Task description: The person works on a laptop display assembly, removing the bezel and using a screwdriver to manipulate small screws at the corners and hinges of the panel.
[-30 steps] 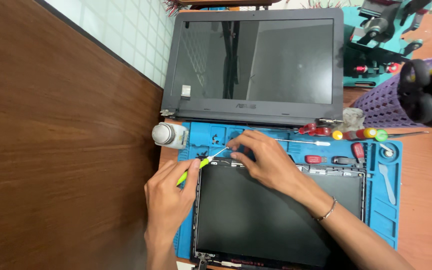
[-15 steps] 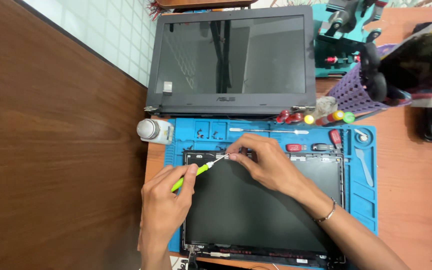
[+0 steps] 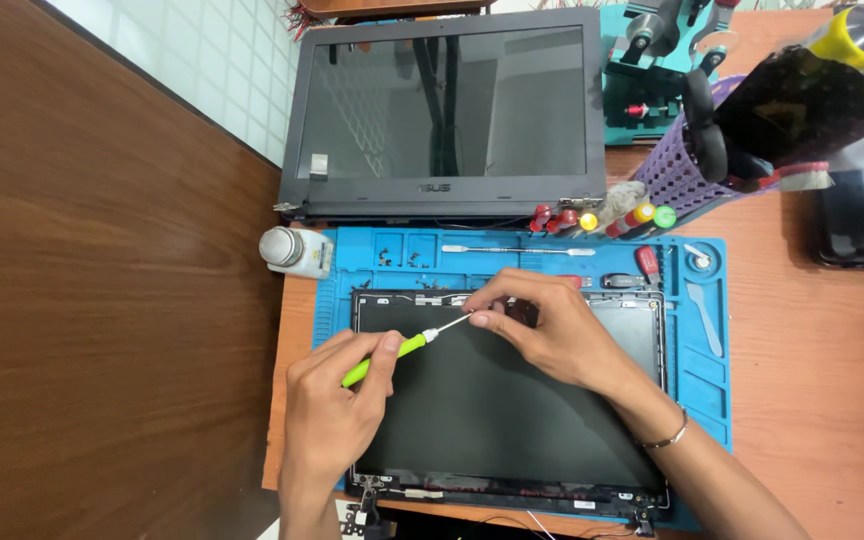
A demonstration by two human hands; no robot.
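A dark laptop screen panel (image 3: 512, 410) lies flat on a blue work mat (image 3: 697, 370). My left hand (image 3: 337, 405) grips a screwdriver with a bright green handle (image 3: 384, 358), its thin metal shaft angled up toward the panel's top edge. My right hand (image 3: 542, 330) rests over the upper part of the panel, and its fingertips pinch the shaft near the tip. A thin bracelet circles my right wrist.
A grey laptop lid frame (image 3: 447, 195) stands propped behind the mat. A small white bottle (image 3: 292, 250) sits at the mat's left corner. Screwdrivers with coloured handles (image 3: 602, 218), a purple basket (image 3: 682, 170) and other tools are at the right. A dark wooden wall (image 3: 102, 300) fills the left.
The view has shifted, so the mat and panel sit lower and more central. Both hands stay on the screwdriver at the panel's top edge.
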